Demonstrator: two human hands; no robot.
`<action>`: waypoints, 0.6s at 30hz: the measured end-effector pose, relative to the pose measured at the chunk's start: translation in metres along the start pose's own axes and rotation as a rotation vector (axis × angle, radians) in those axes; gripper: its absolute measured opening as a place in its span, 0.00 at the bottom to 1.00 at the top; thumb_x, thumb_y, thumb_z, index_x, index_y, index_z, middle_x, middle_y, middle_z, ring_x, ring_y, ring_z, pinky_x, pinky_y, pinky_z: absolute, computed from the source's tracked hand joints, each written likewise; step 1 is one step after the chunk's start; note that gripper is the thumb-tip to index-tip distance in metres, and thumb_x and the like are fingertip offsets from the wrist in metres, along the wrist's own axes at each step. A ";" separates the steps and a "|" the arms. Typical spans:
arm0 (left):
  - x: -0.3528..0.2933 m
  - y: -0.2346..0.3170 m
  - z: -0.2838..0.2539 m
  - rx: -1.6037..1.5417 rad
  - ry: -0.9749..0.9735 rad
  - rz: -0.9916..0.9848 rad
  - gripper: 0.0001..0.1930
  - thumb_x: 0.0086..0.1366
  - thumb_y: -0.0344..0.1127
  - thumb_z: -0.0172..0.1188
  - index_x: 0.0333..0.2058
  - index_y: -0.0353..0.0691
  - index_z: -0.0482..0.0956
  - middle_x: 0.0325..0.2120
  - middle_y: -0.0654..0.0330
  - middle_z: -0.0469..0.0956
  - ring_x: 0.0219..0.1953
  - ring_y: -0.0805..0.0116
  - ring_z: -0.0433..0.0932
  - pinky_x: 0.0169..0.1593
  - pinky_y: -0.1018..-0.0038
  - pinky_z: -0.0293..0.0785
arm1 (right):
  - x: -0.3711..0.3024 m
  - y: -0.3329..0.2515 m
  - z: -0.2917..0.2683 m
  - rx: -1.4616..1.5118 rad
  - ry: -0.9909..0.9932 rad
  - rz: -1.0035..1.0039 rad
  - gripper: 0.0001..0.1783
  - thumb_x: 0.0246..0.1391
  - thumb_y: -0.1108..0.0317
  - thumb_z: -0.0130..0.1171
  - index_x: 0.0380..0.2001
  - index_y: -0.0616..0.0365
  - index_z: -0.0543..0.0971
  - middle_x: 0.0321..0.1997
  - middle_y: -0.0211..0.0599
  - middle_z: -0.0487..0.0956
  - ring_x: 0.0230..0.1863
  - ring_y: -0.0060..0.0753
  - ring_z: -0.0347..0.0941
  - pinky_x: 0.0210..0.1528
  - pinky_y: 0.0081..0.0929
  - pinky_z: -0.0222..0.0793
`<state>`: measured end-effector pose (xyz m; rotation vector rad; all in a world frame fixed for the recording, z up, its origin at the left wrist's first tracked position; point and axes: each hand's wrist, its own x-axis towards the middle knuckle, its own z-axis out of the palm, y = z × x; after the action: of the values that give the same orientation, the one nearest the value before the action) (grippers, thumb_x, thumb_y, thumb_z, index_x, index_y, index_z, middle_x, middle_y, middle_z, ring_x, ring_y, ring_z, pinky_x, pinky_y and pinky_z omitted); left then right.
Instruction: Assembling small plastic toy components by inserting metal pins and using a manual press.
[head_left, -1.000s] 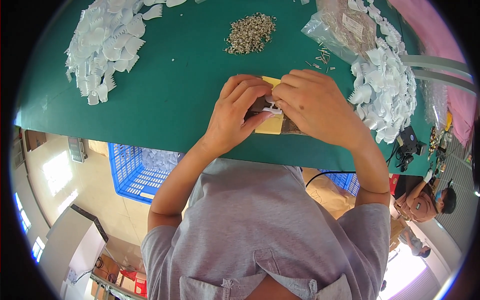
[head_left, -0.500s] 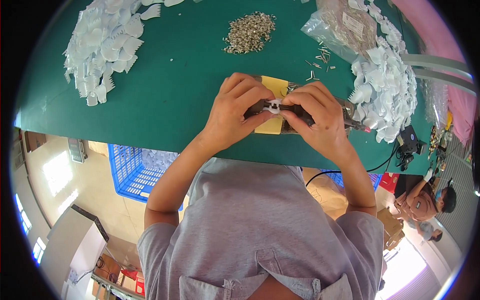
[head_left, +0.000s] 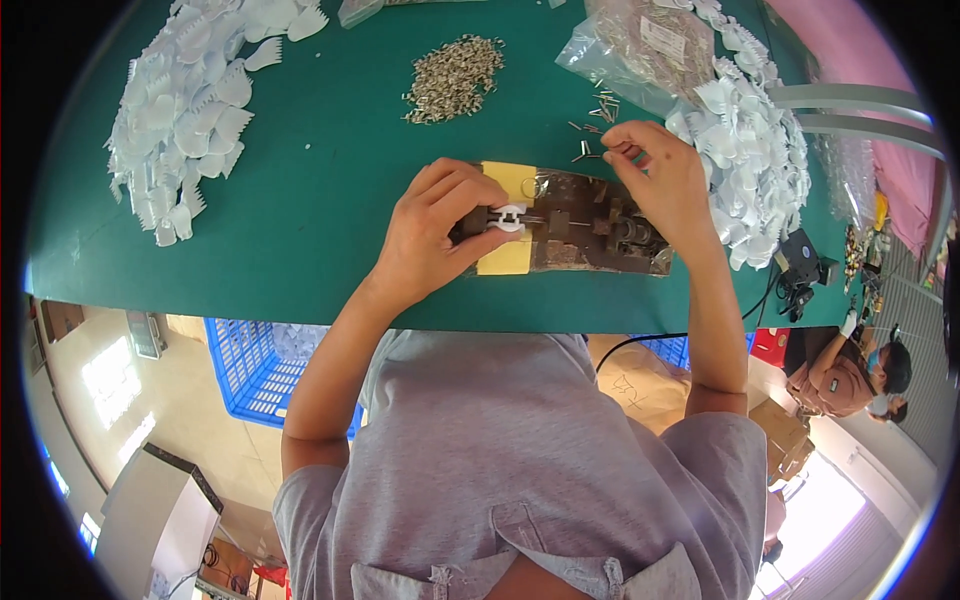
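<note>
A white plastic piece (head_left: pixel 509 218) sits at the left end of a dark metal fixture (head_left: pixel 575 222), which has a yellow sheet (head_left: pixel 510 260) around that end. My left hand (head_left: pixel 430 225) grips the piece there between thumb and fingers. My right hand (head_left: pixel 662 185) hovers over the fixture's far right side, its thumb and forefinger bent and slightly apart. Those fingertips are beside a few thin metal pins (head_left: pixel 585 151) lying on the green table (head_left: pixel 330 200). I see nothing between them.
A heap of small metal clips (head_left: pixel 455 80) lies beyond the fixture. White toothed plastic pieces are piled at left (head_left: pixel 190 120) and right (head_left: pixel 745 150). A clear bag (head_left: pixel 640 50) lies far right, a black device (head_left: pixel 800 262) near the right edge. A blue basket (head_left: pixel 250 375) stands below.
My right hand has left the white piece and moved right and away to the pins, uncovering the fixture. My left hand stays on the piece. The whole view has shifted slightly.
</note>
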<state>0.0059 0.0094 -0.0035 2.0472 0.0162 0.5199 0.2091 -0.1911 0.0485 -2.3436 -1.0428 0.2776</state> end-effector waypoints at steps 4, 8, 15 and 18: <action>0.001 0.001 -0.001 0.003 -0.011 -0.014 0.16 0.53 0.30 0.77 0.39 0.40 0.83 0.37 0.61 0.83 0.45 0.59 0.80 0.49 0.66 0.77 | 0.009 0.003 0.005 0.011 -0.097 -0.173 0.07 0.53 0.72 0.68 0.36 0.54 0.83 0.37 0.33 0.82 0.41 0.36 0.81 0.42 0.34 0.77; 0.003 -0.001 -0.002 -0.006 -0.032 -0.001 0.15 0.54 0.31 0.77 0.39 0.40 0.82 0.36 0.60 0.83 0.43 0.59 0.79 0.48 0.66 0.76 | 0.023 0.003 0.004 -0.213 -0.158 -0.375 0.07 0.52 0.71 0.68 0.34 0.56 0.81 0.35 0.33 0.80 0.44 0.40 0.78 0.46 0.37 0.76; 0.002 -0.003 0.000 -0.001 -0.026 0.001 0.15 0.54 0.32 0.77 0.39 0.40 0.82 0.37 0.61 0.84 0.44 0.59 0.79 0.48 0.66 0.76 | 0.021 -0.008 0.007 -0.167 -0.250 -0.424 0.07 0.51 0.74 0.65 0.31 0.58 0.75 0.32 0.35 0.77 0.40 0.41 0.75 0.48 0.38 0.74; 0.001 -0.005 0.002 -0.022 -0.014 0.011 0.16 0.54 0.36 0.77 0.39 0.43 0.81 0.36 0.62 0.82 0.44 0.58 0.79 0.49 0.63 0.72 | 0.003 -0.037 -0.003 0.231 -0.309 -0.141 0.06 0.53 0.77 0.63 0.36 0.59 0.79 0.30 0.32 0.76 0.34 0.29 0.74 0.40 0.28 0.73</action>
<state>0.0090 0.0104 -0.0085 2.0303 -0.0092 0.5104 0.1895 -0.1697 0.0714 -2.0501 -1.2413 0.6848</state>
